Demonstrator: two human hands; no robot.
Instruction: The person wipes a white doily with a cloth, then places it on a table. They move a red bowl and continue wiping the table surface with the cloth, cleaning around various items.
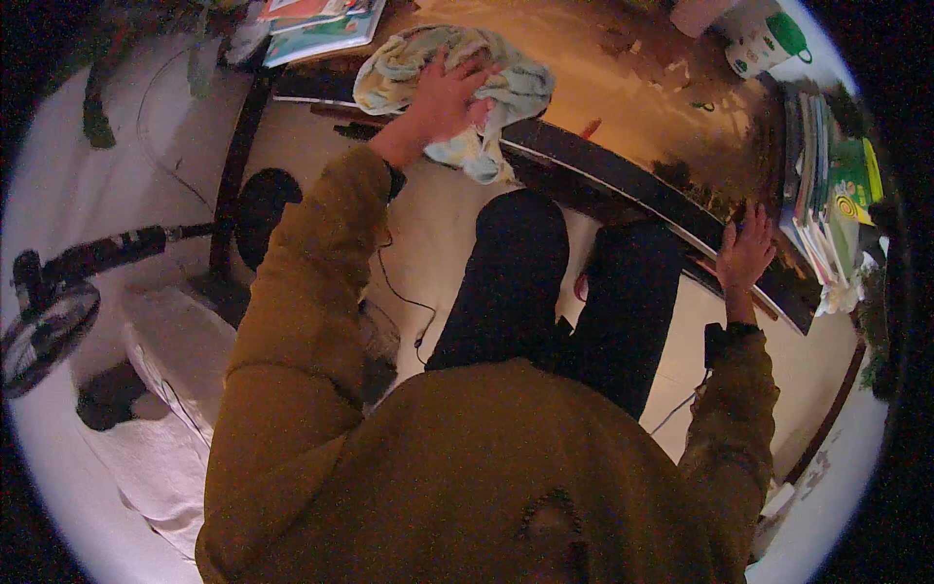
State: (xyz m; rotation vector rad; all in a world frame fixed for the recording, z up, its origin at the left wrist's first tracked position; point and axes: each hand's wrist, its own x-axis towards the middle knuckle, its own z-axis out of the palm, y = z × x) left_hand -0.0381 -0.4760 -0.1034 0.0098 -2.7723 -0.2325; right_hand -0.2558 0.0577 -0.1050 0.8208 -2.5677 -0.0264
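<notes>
My left hand [454,98] lies with spread fingers on top of a crumpled, pale patterned cloth [522,84] at the front left of a brown table [620,80]. One end of the cloth hangs over the table's dark front edge. Whether the fingers pinch any of the cloth cannot be told. Farther right, my right hand [746,247] rests palm down on the table's front edge, fingers apart, holding nothing. Just right of it stands a row of books [806,160]. A small red object [591,129] lies near the front edge, between the hands.
Books or booklets [325,33] lie stacked at the table's back left. A white patterned mug with a green handle [766,44] is at the back right. A small green item [703,106] lies on the tabletop. Below, a thin black cable [401,296] hangs near my legs.
</notes>
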